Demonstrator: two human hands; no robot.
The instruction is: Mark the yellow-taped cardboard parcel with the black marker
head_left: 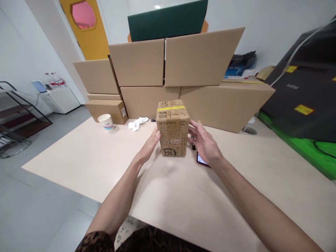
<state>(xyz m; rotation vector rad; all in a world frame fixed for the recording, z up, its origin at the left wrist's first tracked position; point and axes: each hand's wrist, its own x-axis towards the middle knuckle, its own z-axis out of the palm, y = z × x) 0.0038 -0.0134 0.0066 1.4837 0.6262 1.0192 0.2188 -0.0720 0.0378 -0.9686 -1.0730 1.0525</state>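
A small brown cardboard box [173, 134] stands upright on the table in front of me. It has dark speckled printing, "SF EXPRESS" lettering and a strip of yellow tape across its top. My left hand [150, 145] presses against the box's left side, with its thumb by the front edge and the other fingers hidden behind. On the opposite side, my right hand [206, 141] has its bent fingertips against the box. Under my right wrist lies a phone [202, 160] with its screen lit, partly covered. A small black object [193, 146] sits between box and phone.
Large cardboard boxes [202, 59] are stacked along the table's back, with a dark green box [168, 21] on top. A paper cup [105, 121] and crumpled tissue [138, 123] are at the left. A big black case [301, 87] stands beyond the table's right side.
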